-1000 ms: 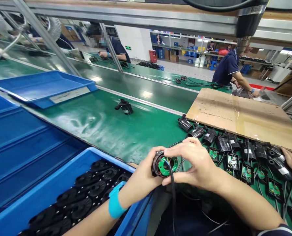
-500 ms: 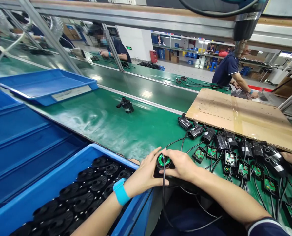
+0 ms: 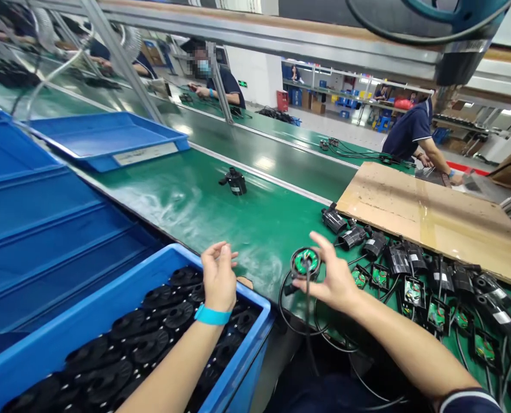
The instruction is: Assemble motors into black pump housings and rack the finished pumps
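A round black pump housing [image 3: 293, 265] with a green circuit board [image 3: 305, 261] facing up sits in my right hand [image 3: 340, 280]. My thumb lies along its lower side, and the index finger is lifted off the rim. From its middle a black cable [image 3: 308, 310] hangs down and loops near my lap. My left hand [image 3: 219, 275], wearing a turquoise wristband, hovers over the rim of a blue crate [image 3: 261, 310]. Its fingers are loosely bent and apart, with nothing visible in them. Rows of black pump parts [image 3: 152, 344] fill the crate.
A single black pump [image 3: 237, 182] stands on the green bench [image 3: 186, 201]. To the right lie several pumps [image 3: 397, 258] wired to small open boxes with green boards [image 3: 413, 291], beside a cardboard sheet [image 3: 410, 195]. Blue trays [image 3: 109, 143] are at left; a power tool [image 3: 461, 63] hangs overhead.
My left hand has let go of the pump housing and moved left over the crate. My right hand keeps the housing, now slightly further right. The view has shifted a little.
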`<state>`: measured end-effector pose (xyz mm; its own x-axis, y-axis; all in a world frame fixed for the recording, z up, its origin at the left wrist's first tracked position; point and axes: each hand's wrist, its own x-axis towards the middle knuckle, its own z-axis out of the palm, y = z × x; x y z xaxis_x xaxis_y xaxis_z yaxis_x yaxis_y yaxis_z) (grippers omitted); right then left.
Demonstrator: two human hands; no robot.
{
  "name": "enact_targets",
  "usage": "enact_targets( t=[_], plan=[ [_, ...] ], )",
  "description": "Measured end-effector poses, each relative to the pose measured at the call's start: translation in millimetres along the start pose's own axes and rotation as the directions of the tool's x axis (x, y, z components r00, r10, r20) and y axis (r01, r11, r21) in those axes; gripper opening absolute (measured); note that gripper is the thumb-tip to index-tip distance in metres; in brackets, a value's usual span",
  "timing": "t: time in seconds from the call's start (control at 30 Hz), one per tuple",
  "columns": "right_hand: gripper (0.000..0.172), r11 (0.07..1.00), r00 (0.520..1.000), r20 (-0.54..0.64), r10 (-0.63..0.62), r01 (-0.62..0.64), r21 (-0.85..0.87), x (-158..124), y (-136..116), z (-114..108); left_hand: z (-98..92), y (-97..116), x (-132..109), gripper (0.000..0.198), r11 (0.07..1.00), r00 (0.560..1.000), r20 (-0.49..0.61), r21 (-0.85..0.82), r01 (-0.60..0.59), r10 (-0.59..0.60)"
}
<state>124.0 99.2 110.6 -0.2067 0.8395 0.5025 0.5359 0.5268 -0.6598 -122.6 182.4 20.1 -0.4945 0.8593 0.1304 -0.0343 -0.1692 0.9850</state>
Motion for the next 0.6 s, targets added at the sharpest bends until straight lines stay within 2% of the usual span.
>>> enact_targets(
  t=[0.03, 0.07, 0.13, 0.17, 0.2, 0.23, 0.27, 0.3, 0.33, 0.37, 0.4, 0.43, 0.47, 0.5, 0.53, 0.57, 0.6],
  plan=[
    [0.091, 0.997, 0.992, -0.107, -0.064, 0.069, 0.036, 8, -15, -12, -0.1, -3, 1, 0.057, 1.000, 1.000, -0.003, -0.010, 0.022, -0.022],
    [0.088, 0.985, 0.961, -0.238, -0.143, 0.161, 0.060, 15, -30, -24, -0.1, -6, 2, 0.057, 0.999, 0.999, -0.006, -0.019, 0.045, -0.045],
    [0.085, 0.951, 0.853, -0.458, -0.248, 0.306, 0.054, 25, -52, -38, 0.2, -10, 4, 0.057, 0.996, 0.996, -0.011, -0.033, 0.087, -0.088],
    [0.084, 0.940, 0.806, -0.526, -0.273, 0.340, 0.034, 24, -55, -39, 0.5, -11, 4, 0.057, 0.994, 0.994, -0.013, -0.037, 0.104, -0.105],
    [0.082, 0.942, 0.800, -0.531, -0.278, 0.336, 0.013, 20, -51, -33, 0.8, -12, 5, 0.057, 0.992, 0.993, -0.016, -0.039, 0.117, -0.118],
    [0.078, 0.954, 0.830, -0.491, -0.264, 0.301, -0.004, 12, -41, -24, 1.1, -12, 5, 0.056, 0.991, 0.992, -0.017, -0.041, 0.126, -0.126],
    [0.073, 0.974, 0.901, -0.375, -0.220, 0.227, -0.026, 3, -27, -12, 1.4, -12, 4, 0.056, 0.991, 0.991, -0.018, -0.043, 0.130, -0.131],
    [0.067, 0.986, 0.966, -0.202, -0.163, 0.156, -0.049, -6, -13, -1, 1.5, -12, 4, 0.055, 0.990, 0.991, -0.017, -0.044, 0.132, -0.133],
    [0.065, 0.993, 0.993, -0.062, -0.102, 0.098, -0.060, -13, 0, 9, 1.5, -11, 3, 0.054, 0.990, 0.991, -0.016, -0.045, 0.133, -0.134],
    [0.065, 0.995, 0.996, 0.058, -0.062, 0.066, -0.071, -16, 9, 14, 1.5, -11, 3, 0.053, 0.990, 0.991, -0.014, -0.047, 0.133, -0.134],
    [0.066, 0.996, 0.992, 0.118, -0.051, 0.059, -0.064, -17, 10, 13, 1.3, -10, 2, 0.051, 0.990, 0.991, -0.012, -0.049, 0.133, -0.134],
    [0.068, 0.996, 0.991, 0.119, -0.067, 0.074, -0.049, -13, 5, 7, 1.1, -10, 2, 0.050, 0.990, 0.991, -0.010, -0.052, 0.135, -0.135],
    [0.070, 0.994, 0.992, 0.065, -0.106, 0.108, -0.029, -7, -6, -3, 1.0, -10, 2, 0.049, 0.989, 0.991, -0.010, -0.055, 0.136, -0.137],
    [0.071, 0.987, 0.987, -0.034, -0.160, 0.160, -0.001, 0, -21, -16, 0.9, -11, 2, 0.048, 0.989, 0.990, -0.011, -0.060, 0.138, -0.139],
    [0.072, 0.974, 0.960, -0.173, -0.221, 0.226, 0.011, 8, -37, -29, 1.0, -12, 2, 0.047, 0.988, 0.990, -0.015, -0.064, 0.141, -0.142],
    [0.072, 0.952, 0.906, -0.314, -0.282, 0.305, 0.026, 14, -51, -38, 1.2, -12, 3, 0.047, 0.987, 0.989, -0.020, -0.069, 0.145, -0.146],
    [0.073, 0.921, 0.829, -0.447, -0.337, 0.388, 0.024, 17, -59, -43, 1.4, -13, 3, 0.046, 0.986, 0.988, -0.026, -0.074, 0.150, -0.152]
  ],
)
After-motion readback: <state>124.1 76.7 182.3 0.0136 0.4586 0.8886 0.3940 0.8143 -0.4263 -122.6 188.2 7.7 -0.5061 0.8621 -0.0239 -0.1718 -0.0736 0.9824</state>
